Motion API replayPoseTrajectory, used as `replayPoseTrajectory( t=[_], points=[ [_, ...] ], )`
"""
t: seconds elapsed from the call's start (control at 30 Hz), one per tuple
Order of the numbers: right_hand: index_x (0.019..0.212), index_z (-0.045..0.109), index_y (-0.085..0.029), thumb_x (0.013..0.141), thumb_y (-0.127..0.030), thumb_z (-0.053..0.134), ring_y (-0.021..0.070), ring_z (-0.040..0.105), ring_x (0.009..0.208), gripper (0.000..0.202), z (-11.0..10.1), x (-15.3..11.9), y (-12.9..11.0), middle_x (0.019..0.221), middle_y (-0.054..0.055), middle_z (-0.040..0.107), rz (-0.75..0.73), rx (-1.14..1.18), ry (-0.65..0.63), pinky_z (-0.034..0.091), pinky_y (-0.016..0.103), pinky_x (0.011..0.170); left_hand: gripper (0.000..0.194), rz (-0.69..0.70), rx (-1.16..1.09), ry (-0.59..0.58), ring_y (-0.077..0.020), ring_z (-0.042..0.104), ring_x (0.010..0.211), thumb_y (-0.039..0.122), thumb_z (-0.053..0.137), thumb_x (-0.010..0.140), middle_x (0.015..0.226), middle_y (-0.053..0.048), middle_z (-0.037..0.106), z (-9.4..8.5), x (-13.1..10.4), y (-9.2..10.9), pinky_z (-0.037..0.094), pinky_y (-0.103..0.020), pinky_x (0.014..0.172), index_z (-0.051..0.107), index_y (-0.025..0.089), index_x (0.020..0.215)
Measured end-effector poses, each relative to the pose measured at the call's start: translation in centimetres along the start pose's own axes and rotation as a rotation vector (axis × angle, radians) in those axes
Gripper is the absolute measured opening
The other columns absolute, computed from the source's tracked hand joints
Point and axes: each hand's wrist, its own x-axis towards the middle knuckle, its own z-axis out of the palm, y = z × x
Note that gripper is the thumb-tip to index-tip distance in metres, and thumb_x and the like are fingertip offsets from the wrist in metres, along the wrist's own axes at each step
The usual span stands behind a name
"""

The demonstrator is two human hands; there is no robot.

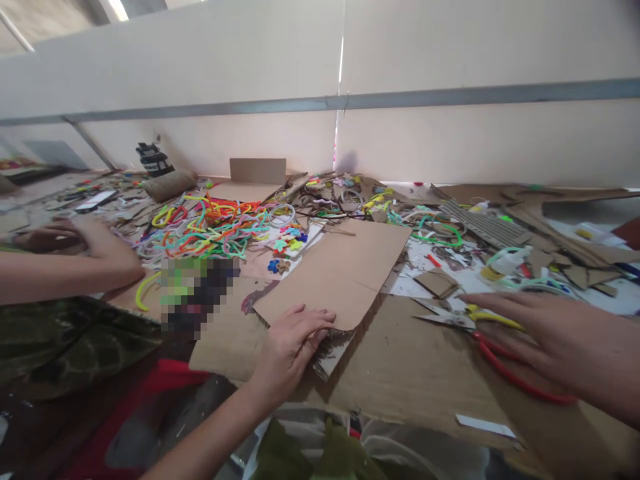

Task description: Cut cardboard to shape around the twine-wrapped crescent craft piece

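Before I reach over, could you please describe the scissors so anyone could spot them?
On the brown cardboard base, find the right hand. The scissors are partly hidden by it, set apart by open metal blades and mismatched yellow and red handles.

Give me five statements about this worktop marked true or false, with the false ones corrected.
1. The left hand rests on a brown cardboard sheet. True.
2. The sheet is rolled into a tube. False: it is flat.
3. The right hand is over the red-and-yellow-handled metal scissors. True.
4. The scissors are fully closed. False: they stand open.
5. A multicoloured tangle of bendy strands lies left of the sheet. True.
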Motion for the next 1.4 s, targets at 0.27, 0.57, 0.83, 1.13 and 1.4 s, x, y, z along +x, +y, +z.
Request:
replayPoseTrajectory(
  t=[0.27, 0.57, 0.83, 1.13, 1.4],
  points=[
    [0.131, 0.066, -0.022, 0.105, -0.028, 0.055, 0.0269, 0.07, 0.118, 0.029, -0.3, 7.3, -12.5, 0.131, 0.01, 0.074, -0.449, 0.467, 0.031, 0.059, 0.042, 0.096, 0.02, 0.057, -0.009, 0.068, -0.0185, 0.072, 0.101, 0.021, 0.054, 0.104, 0.106, -0.009, 0.077, -1.1, 1.4, 2.2, 0.057, -0.03, 0.088, 0.073, 0.018, 0.103],
    [0.105, 0.073, -0.013, 0.106, -0.018, 0.05, 0.0231, 0.077, 0.083, 0.023, 0.4, 10.9, -13.6, 0.097, 0.007, 0.082, -0.657, 0.29, 0.37, 0.055, 0.036, 0.076, 0.023, 0.125, 0.122, 0.078, -0.0192, 0.07, 0.097, 0.028, 0.051, 0.106, 0.099, -0.006, 0.075, -3.5, 4.8, 3.6, 0.049, -0.039, 0.103, 0.072, 0.021, 0.101],
    [0.096, 0.072, -0.009, 0.102, -0.012, 0.056, 0.0238, 0.07, 0.071, 0.017, -1.1, 12.7, -11.8, 0.08, 0.012, 0.078, -0.439, 0.114, 0.756, 0.048, 0.034, 0.071, 0.071, -0.277, -0.426, 0.577, -0.0311, 0.051, 0.138, 0.056, 0.071, 0.09, 0.148, -0.015, 0.053, -2.1, 7.1, 4.2, 0.042, -0.047, 0.112, 0.043, 0.027, 0.149],
    [0.102, 0.073, -0.014, 0.108, -0.022, 0.049, 0.0238, 0.073, 0.076, 0.026, 0.8, 14.5, -11.3, 0.085, 0.009, 0.08, -0.388, 0.108, 0.765, 0.046, 0.033, 0.072, 0.048, -0.336, -0.809, 0.182, -0.0295, 0.057, 0.13, 0.047, 0.064, 0.093, 0.139, -0.013, 0.066, 0.7, 11.7, 5.3, 0.042, -0.04, 0.113, 0.062, 0.018, 0.131],
    [0.12, 0.071, -0.007, 0.107, -0.026, 0.045, 0.0264, 0.077, 0.09, 0.034, 1.6, 16.5, -8.9, 0.112, 0.015, 0.082, -0.195, -0.089, 0.762, 0.047, 0.035, 0.076, 0.024, -0.458, -0.392, 0.203, -0.0236, 0.06, 0.09, 0.029, 0.046, 0.086, 0.076, -0.005, 0.065, 3.9, 15.6, 2.1, 0.049, -0.033, 0.087, 0.062, 0.018, 0.071]
  ],
)
